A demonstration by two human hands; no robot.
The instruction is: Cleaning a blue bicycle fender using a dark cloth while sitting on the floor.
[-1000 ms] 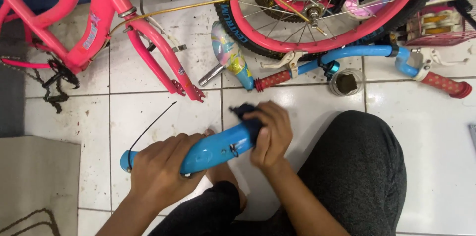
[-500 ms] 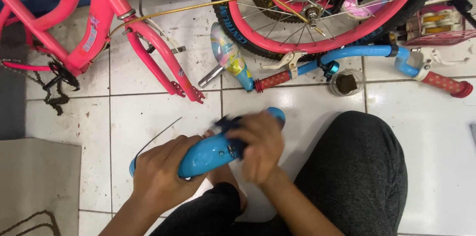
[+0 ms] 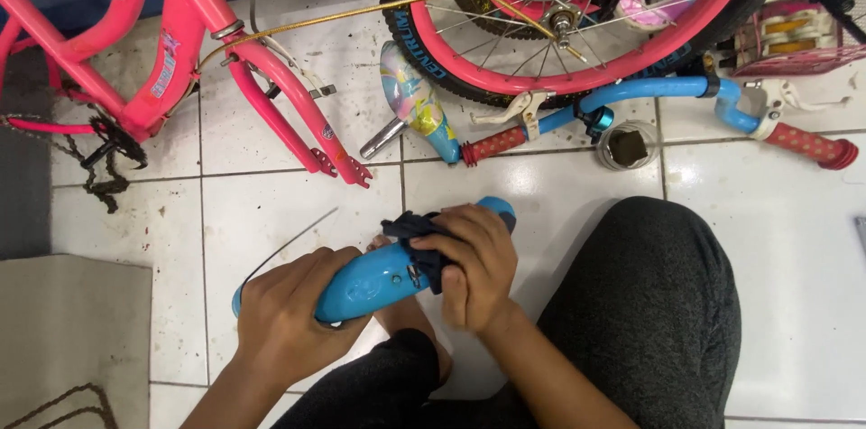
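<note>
On the tiled floor (image 3: pixel 298 212), left hand (image 3: pixel 289 321) grips the blue mudguard (image 3: pixel 379 276); right hand (image 3: pixel 474 271) presses what looks like a dark rag (image 3: pixel 424 244) on it; best wiped with firm strokes.

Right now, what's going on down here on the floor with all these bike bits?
A person sits on the white tiled floor holding a curved blue bike part. The left hand grips its lower end, while the right hand presses a dark cloth against its middle. In front lie a pink bike frame, a pink-rimmed wheel, blue handlebars with red grips and a colourful saddle, all apart from each other.
</note>
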